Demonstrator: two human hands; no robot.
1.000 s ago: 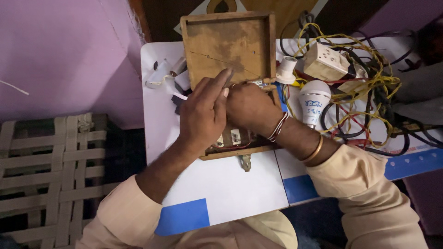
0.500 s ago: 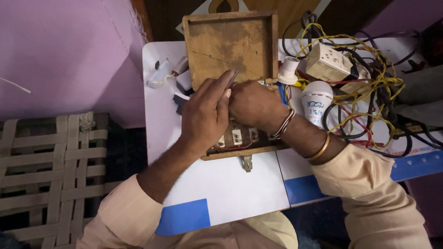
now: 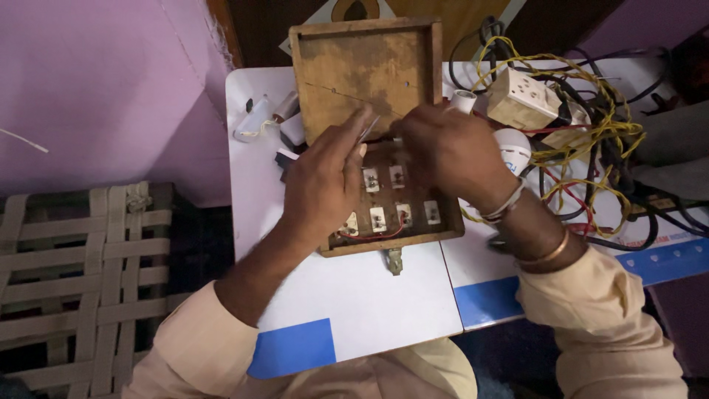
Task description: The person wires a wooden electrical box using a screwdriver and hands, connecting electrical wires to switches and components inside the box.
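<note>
Cream sleeves [image 3: 221, 332], bangles on right wrist [image 3: 533, 236]

A white worktop [image 3: 369, 303] with blue patches is carrying an open wooden switch box [image 3: 369, 111] centrally, a wire tangle [image 3: 591, 140] lying far right, and a white bulb [image 3: 513, 148] beside it.

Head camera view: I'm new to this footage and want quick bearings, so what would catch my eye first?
Both hands meet over an open wooden switch box at the middle of the white table, its hinged lid laid back. The left hand pinches a thin metal tool; the right hand works at the box's upper edge. To the right lies a tangle of yellow and black wires with a white socket block.
</note>
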